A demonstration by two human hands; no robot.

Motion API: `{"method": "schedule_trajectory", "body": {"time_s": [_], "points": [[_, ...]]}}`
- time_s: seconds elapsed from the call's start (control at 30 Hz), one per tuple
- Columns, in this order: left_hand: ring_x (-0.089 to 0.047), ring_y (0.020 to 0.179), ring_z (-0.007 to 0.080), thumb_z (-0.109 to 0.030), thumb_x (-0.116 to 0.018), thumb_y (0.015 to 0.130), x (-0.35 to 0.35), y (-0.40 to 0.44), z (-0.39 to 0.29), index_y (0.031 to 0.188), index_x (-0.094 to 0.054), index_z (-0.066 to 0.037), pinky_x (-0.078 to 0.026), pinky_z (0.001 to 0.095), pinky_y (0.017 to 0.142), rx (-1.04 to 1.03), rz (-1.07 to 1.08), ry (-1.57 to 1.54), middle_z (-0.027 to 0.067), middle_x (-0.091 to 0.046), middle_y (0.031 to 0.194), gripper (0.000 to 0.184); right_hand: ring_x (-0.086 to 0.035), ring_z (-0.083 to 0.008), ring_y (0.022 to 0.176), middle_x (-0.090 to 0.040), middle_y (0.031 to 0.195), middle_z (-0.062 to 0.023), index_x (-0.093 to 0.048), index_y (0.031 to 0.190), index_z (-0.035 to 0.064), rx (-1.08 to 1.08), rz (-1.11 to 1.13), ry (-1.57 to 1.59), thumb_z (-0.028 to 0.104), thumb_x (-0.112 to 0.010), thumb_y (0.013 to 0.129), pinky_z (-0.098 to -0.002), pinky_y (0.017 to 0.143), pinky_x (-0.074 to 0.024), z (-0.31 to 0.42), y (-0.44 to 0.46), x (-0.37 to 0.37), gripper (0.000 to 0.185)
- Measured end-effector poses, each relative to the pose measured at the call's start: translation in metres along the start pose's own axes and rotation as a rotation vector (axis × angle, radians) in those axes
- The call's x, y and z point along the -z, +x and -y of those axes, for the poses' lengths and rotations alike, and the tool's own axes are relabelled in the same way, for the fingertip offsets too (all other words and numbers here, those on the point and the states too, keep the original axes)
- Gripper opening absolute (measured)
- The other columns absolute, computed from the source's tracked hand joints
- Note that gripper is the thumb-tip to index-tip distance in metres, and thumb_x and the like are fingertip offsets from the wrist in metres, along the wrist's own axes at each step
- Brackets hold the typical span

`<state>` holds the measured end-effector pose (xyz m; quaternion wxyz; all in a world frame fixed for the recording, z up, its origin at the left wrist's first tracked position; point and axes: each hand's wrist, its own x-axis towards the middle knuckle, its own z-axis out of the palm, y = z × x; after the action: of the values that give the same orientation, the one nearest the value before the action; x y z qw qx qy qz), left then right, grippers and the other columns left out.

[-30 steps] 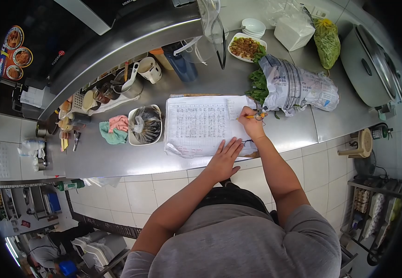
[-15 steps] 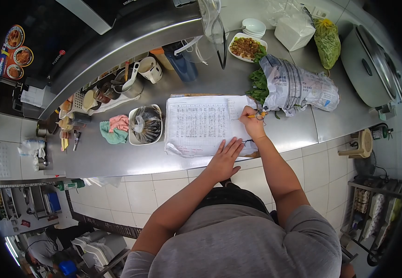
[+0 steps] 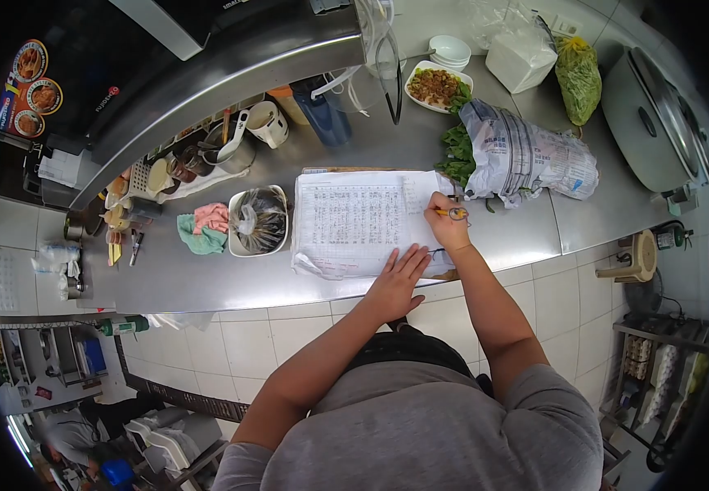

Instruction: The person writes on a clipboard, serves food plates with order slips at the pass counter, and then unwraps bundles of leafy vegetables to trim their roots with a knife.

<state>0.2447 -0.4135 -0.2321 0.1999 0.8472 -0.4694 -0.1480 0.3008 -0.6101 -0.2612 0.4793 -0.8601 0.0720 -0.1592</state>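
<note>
A stack of white paper sheets (image 3: 346, 255) lies on the steel counter, its top sheet covered with a handwritten grid. My left hand (image 3: 399, 285) rests flat on the lower right part of the paper, fingers stretched out. My right hand (image 3: 448, 225) is closed around a yellow pen (image 3: 453, 213) at the right side of the sheets; the pen's tip is too small to make out. Just beyond that hand lies a newspaper-wrapped bundle (image 3: 526, 155) with green leaves (image 3: 456, 154) sticking out.
Left of the paper stand a white container (image 3: 282, 242) holding a dark plastic bag and folded cloths (image 3: 201, 235). Behind are a plate of food (image 3: 438, 87), bowls (image 3: 450, 49) and a vegetable bag (image 3: 577, 82). A large cooker (image 3: 645, 123) stands right. Another person (image 3: 76, 438) is lower left.
My right hand has shifted slightly down along the paper with the pen, whose angle has changed a little. My left hand has stayed in place on the sheets.
</note>
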Motion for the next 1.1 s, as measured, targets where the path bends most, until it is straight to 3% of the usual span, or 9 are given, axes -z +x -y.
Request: {"method": "schedule_trajectory", "body": {"time_s": [0.47, 0.53, 0.57, 0.63, 0.73, 1.03, 1.1], "points": [[-0.017, 0.144, 0.0286, -0.029, -0.071, 0.078, -0.001, 0.001, 0.001, 0.143, -0.031, -0.002, -0.014, 0.0497, 0.116, 0.005, 0.006, -0.026, 0.0122, -0.025, 0.152, 0.081, -0.056, -0.0245, 0.058, -0.058, 0.064, -0.0115, -0.053, 0.072, 0.0023, 0.003, -0.007, 0.047, 0.008, -0.059, 0.074, -0.0358, 0.055, -0.0445, -0.016, -0.001, -0.003, 0.008], [-0.017, 0.144, 0.0284, -0.029, -0.072, 0.078, -0.001, 0.0, 0.001, 0.143, -0.031, -0.002, -0.014, 0.0498, 0.116, 0.01, 0.008, -0.03, 0.0121, -0.024, 0.152, 0.082, -0.05, -0.0122, 0.06, -0.053, 0.062, -0.0042, -0.052, 0.069, 0.0027, -0.041, -0.012, 0.016, 0.004, -0.061, 0.074, -0.0278, 0.058, -0.0405, -0.022, 0.001, -0.005, 0.01], [-0.017, 0.144, 0.0284, -0.028, -0.072, 0.078, -0.001, 0.0, 0.001, 0.143, -0.03, -0.002, -0.014, 0.0498, 0.116, 0.004, 0.004, -0.029, 0.0121, -0.024, 0.152, 0.082, -0.05, -0.0122, 0.06, -0.053, 0.062, -0.0042, -0.052, 0.069, 0.0027, -0.04, -0.01, 0.019, 0.004, -0.061, 0.074, -0.0278, 0.058, -0.0405, -0.024, 0.003, -0.004, 0.01], [-0.017, 0.144, 0.0284, -0.028, -0.072, 0.078, -0.001, -0.001, 0.002, 0.144, -0.03, -0.002, -0.014, 0.0498, 0.116, 0.0, 0.0, -0.026, 0.012, -0.024, 0.152, 0.082, -0.054, -0.0131, 0.062, -0.057, 0.066, -0.0043, -0.052, 0.071, 0.0038, -0.125, 0.025, 0.368, 0.003, -0.062, 0.075, -0.0286, 0.058, -0.043, -0.022, 0.005, 0.0, 0.01], [-0.017, 0.144, 0.0282, -0.028, -0.072, 0.078, -0.002, -0.001, 0.002, 0.144, -0.03, -0.003, -0.014, 0.0497, 0.117, 0.003, 0.003, -0.033, 0.0117, -0.024, 0.153, 0.082, -0.051, -0.0085, 0.065, -0.055, 0.069, -0.0012, -0.051, 0.075, 0.004, -0.214, 0.054, 0.459, 0.0, -0.062, 0.077, -0.0242, 0.06, -0.042, -0.018, 0.007, 0.003, 0.012], [-0.016, 0.145, 0.0271, -0.028, -0.071, 0.078, 0.001, -0.001, 0.001, 0.144, -0.029, -0.004, -0.013, 0.0495, 0.117, 0.0, 0.013, -0.043, 0.0102, -0.022, 0.154, 0.082, -0.056, -0.0093, 0.071, -0.061, 0.078, -0.0024, -0.06, 0.09, 0.003, -0.117, 0.028, 0.379, 0.001, -0.062, 0.083, -0.0226, 0.068, -0.046, -0.012, -0.007, -0.003, 0.008], [-0.019, 0.144, 0.0286, -0.026, -0.071, 0.079, 0.002, -0.001, 0.001, 0.144, -0.031, -0.003, -0.016, 0.0488, 0.116, -0.003, 0.001, -0.045, 0.0135, -0.026, 0.152, 0.08, -0.058, -0.0097, 0.074, -0.063, 0.08, -0.003, -0.061, 0.094, 0.003, -0.105, 0.031, 0.27, 0.003, -0.062, 0.084, -0.0227, 0.07, -0.0467, -0.002, -0.007, -0.001, 0.01]]}}
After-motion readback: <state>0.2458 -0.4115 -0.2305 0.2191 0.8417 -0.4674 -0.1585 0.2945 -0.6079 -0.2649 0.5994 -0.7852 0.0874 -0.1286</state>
